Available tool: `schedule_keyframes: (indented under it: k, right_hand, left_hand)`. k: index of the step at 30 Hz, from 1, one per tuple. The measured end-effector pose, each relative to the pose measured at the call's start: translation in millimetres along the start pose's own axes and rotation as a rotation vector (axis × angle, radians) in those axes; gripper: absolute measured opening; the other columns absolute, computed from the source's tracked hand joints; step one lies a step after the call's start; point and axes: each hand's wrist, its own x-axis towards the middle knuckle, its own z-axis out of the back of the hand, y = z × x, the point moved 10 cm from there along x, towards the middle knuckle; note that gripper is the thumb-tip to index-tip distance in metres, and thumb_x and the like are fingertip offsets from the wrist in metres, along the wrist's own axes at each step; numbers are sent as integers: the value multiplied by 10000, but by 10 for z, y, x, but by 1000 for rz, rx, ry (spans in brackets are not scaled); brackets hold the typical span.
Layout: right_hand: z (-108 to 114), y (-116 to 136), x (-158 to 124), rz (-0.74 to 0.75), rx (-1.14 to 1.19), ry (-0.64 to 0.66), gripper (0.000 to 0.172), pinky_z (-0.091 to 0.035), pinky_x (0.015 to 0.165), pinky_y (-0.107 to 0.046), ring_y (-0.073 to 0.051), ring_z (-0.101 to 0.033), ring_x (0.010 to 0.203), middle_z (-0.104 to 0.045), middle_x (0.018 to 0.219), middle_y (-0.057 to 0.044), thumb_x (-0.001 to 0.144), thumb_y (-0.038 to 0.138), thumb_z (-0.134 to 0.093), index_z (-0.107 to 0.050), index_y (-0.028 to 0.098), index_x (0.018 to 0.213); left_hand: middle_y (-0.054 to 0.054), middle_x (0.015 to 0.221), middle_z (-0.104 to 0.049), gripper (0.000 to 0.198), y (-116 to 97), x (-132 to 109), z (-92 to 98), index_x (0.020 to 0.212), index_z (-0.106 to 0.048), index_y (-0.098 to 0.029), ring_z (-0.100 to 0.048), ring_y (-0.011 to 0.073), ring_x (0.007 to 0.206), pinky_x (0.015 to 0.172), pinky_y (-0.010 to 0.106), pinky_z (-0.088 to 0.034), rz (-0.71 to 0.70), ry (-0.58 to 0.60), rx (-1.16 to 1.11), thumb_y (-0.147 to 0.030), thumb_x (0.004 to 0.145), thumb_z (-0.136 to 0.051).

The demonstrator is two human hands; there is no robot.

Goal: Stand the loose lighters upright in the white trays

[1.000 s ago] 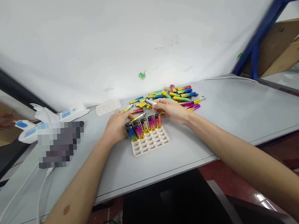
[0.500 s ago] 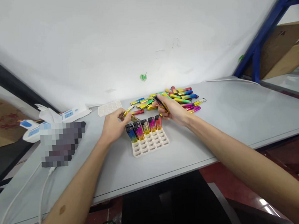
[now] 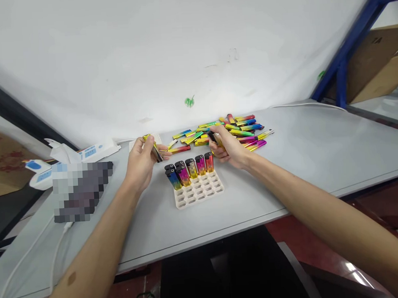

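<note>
A cream slotted tray [image 3: 201, 194] lies on the grey table [image 3: 287, 171], with several rainbow-coloured lighters [image 3: 190, 167] standing upright in its far rows. My left hand [image 3: 141, 163] is raised just left of the tray, fingers closed on a gold lighter [image 3: 155, 149]. On the tray's far right, my right hand [image 3: 229, 148] grips another lighter [image 3: 214, 138] at the near edge of a loose pile of lighters [image 3: 238, 128].
A second cream tray [image 3: 135, 145] lies flat near the wall. White power strips [image 3: 89, 151], a blurred dark object [image 3: 81, 190] and white cables [image 3: 54, 259] occupy the left. A blue rack post [image 3: 347, 48] and cardboard boxes [image 3: 374, 64] stand at the right.
My left hand picked a gold lighter off the table and lifted it up and to the left. My right hand took a lighter from the pile and stayed near the tray's far right corner.
</note>
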Motion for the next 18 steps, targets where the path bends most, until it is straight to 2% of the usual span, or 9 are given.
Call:
schedule_keyframes:
  k: [3, 6, 8, 10, 13, 15, 18]
  right_hand:
    - [16, -1, 3, 7, -20, -26, 528, -85, 435, -250, -86, -93, 463, -180, 520, 78, 938, 591, -392, -335, 225, 562]
    - [21, -26, 16, -7, -20, -38, 527, -91, 431, -246, -82, -92, 452, -185, 500, 78, 943, 584, -382, -328, 228, 558]
    - [13, -43, 25, -19, -15, -35, 527, -90, 430, -242, -80, -91, 448, -184, 499, 78, 945, 582, -373, -326, 227, 557]
    - [5, -46, 26, -22, -9, -34, 521, -87, 429, -239, -77, -91, 446, -184, 502, 77, 949, 558, -361, -324, 224, 551]
    - [27, -23, 10, -10, 12, -67, 511, -81, 430, -240, -77, -93, 444, -182, 507, 75, 956, 519, -343, -326, 220, 543]
    - [38, 1, -5, 5, 26, -82, 521, -82, 428, -241, -79, -98, 441, -184, 509, 75, 962, 539, -333, -327, 221, 549]
    - [26, 21, -14, 27, 23, -70, 565, -89, 426, -240, -83, -105, 442, -179, 505, 78, 953, 631, -339, -323, 226, 559]
  left_hand:
    - [-61, 651, -611, 384, 13, -20, -11, 890, -449, -240, -603, 121, 487, 492, 243, -507, 40, 8, 39, -549, 866, -675]
    - [-68, 633, -573, 367, 36, -40, -12, 890, -464, -249, -530, 96, 437, 372, 181, -351, 75, 3, 101, -554, 867, -666]
    - [-63, 648, -566, 342, 55, -53, -18, 903, -484, -250, -501, 88, 443, 354, 174, -280, 96, 5, 137, -540, 869, -661]
    - [-51, 682, -573, 290, 67, -62, -36, 924, -524, -237, -493, 83, 480, 377, 180, -282, 105, 21, 178, -486, 868, -663]
    - [-22, 775, -632, 265, 106, -68, -86, 1015, -572, -207, -502, 86, 555, 463, 201, -348, 116, 81, 254, -328, 811, -691]
    - [1, 848, -685, 346, 140, -71, -105, 1063, -544, -198, -523, 100, 608, 537, 223, -390, 121, 116, 304, -262, 761, -701]
    - [27, 928, -733, 413, 178, -82, -114, 1036, -462, -217, -585, 135, 712, 624, 253, -424, 127, 153, 360, -295, 736, -735]
